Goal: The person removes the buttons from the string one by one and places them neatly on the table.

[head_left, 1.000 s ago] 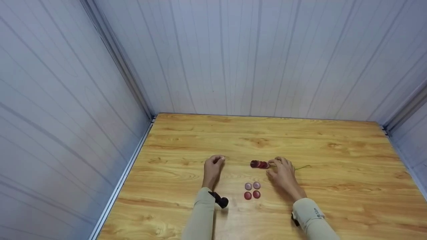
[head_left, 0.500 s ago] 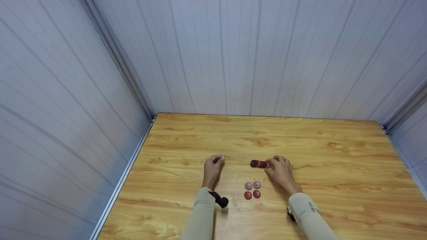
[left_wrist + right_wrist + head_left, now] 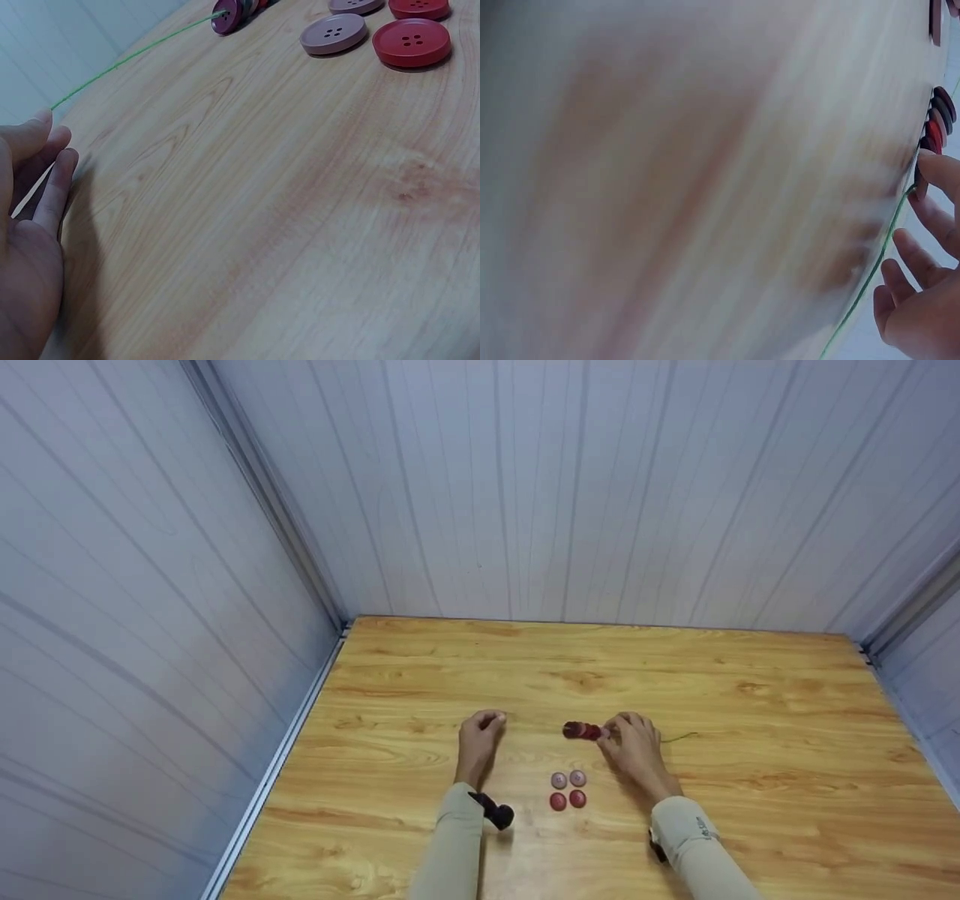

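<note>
My left hand (image 3: 477, 742) pinches one end of a green string (image 3: 135, 54), drawn fairly straight to a row of threaded buttons (image 3: 581, 730). A dark purple button (image 3: 226, 16) faces the left hand at that row's near end. On the row's right end, my right hand (image 3: 636, 746) pinches the last button (image 3: 921, 180) between thumb and index finger, other fingers loosely bent. The string's tail (image 3: 681, 736) trails out on the table beyond this hand. Part of the end button is hidden behind the fingertips.
Between the forearms lie loose buttons: two mauve buttons (image 3: 568, 778) above two red buttons (image 3: 568, 799). The wooden table (image 3: 390, 675) meets pale panel walls (image 3: 450, 495) at the back and sides. A black wrist camera (image 3: 496, 812) sticks out from the left sleeve.
My right hand has shifted slightly left, and its thumb and index finger have come together on the end button. The left hand has stayed in place.
</note>
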The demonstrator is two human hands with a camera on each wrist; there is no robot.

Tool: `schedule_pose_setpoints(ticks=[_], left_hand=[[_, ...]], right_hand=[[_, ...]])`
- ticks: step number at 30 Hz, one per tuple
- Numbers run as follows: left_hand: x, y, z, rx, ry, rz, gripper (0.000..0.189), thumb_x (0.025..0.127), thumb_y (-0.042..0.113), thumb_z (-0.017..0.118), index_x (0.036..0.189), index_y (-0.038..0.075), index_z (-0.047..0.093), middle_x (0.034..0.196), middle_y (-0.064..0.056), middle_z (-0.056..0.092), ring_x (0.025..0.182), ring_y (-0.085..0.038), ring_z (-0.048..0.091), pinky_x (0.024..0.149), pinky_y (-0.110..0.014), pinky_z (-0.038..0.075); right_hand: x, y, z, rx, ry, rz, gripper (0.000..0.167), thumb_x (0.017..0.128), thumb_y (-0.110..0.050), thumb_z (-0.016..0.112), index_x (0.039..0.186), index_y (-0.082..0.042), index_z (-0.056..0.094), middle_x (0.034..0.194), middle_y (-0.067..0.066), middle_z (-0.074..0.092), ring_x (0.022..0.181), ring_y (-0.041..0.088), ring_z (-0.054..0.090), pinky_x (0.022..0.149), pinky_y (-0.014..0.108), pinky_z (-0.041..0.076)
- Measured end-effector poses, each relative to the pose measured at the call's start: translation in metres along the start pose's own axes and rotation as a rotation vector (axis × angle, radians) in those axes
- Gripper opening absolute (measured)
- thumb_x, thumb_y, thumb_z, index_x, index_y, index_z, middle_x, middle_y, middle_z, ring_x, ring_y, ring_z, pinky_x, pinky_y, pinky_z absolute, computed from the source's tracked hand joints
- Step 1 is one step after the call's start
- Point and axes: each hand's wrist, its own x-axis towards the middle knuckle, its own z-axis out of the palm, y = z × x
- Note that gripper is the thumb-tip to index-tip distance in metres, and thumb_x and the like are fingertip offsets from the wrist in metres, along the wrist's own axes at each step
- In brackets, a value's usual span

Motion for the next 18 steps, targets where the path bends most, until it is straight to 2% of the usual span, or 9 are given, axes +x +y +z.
schedule_pose_setpoints(ticks=[3, 13, 16, 18], left_hand=[[-0.001, -0.001, 0.000, -0.011, -0.004, -0.005, 0.017, 0.092, 0.018, 0.065, 0.099, 0.003, 0.070, 0.095, -0.009, 0.069, 0.088, -0.017, 0.062, 0.078, -0.028, 0.050], [-0.001, -0.001, 0.000, -0.048, 0.000, -0.008, 0.020, 0.092, 0.016, 0.064, 0.101, 0.000, 0.069, 0.096, -0.012, 0.068, 0.087, -0.019, 0.062, 0.077, -0.029, 0.051], [-0.001, -0.001, 0.001, -0.043, 0.002, 0.003, 0.020, 0.092, 0.015, 0.064, 0.102, -0.001, 0.069, 0.097, -0.015, 0.068, 0.090, -0.023, 0.062, 0.080, -0.033, 0.051], [-0.004, 0.006, 0.000, -0.044, -0.005, 0.008, 0.021, 0.093, 0.013, 0.063, 0.103, -0.004, 0.068, 0.099, -0.019, 0.067, 0.093, -0.029, 0.062, 0.082, -0.038, 0.051]], right_hand=[[-0.001, 0.003, -0.003, -0.007, -0.002, 0.003, 0.019, 0.088, -0.024, 0.069, 0.100, -0.009, 0.067, 0.124, 0.019, 0.055, 0.120, 0.041, 0.041, 0.100, 0.057, 0.026], [-0.004, 0.007, -0.014, 0.006, -0.046, 0.032, 0.024, 0.090, -0.027, 0.066, 0.105, -0.008, 0.065, 0.127, 0.019, 0.052, 0.125, 0.043, 0.036, 0.103, 0.060, 0.022], [-0.005, 0.009, -0.016, 0.003, -0.041, 0.038, 0.023, 0.090, -0.027, 0.066, 0.104, -0.009, 0.065, 0.126, 0.019, 0.053, 0.125, 0.042, 0.036, 0.102, 0.059, 0.023], [-0.006, 0.010, -0.017, -0.003, -0.035, 0.038, 0.023, 0.090, -0.027, 0.066, 0.104, -0.009, 0.065, 0.126, 0.018, 0.053, 0.124, 0.042, 0.037, 0.101, 0.058, 0.024]])
